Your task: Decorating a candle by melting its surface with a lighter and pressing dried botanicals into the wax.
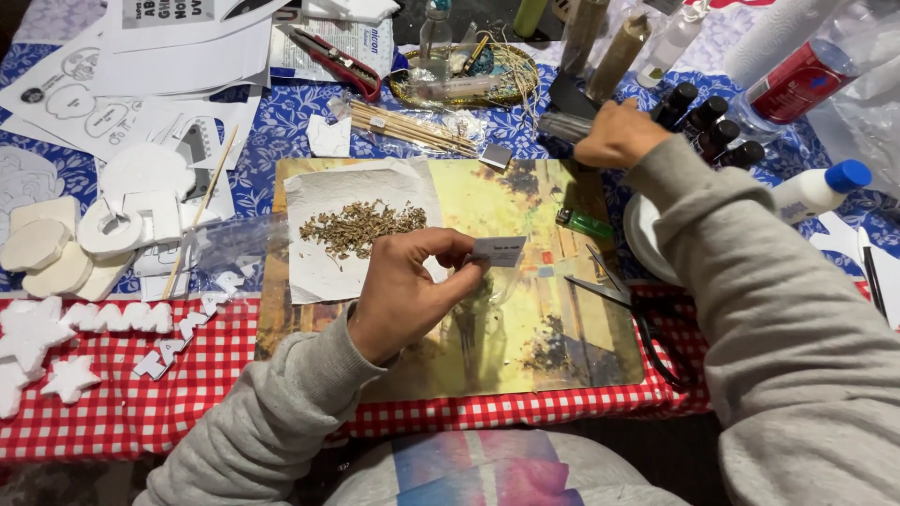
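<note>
Clad in a light grey, heathered sweatshirt with long, loose, softly creased sleeves. Ribbed cuffs at both wrists, snug just behind the left hand [403, 295] and the right hand [619, 136]. Both hands bare: ungloved, ringless, fingers [450, 245] uncovered. Pale fabric with blue and pink patches across the lap.

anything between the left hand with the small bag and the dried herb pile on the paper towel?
Nothing visible. The left hand pinches the small clear bag just right of the dried herb pile on the paper towel; only bare towel lies between them.
</note>
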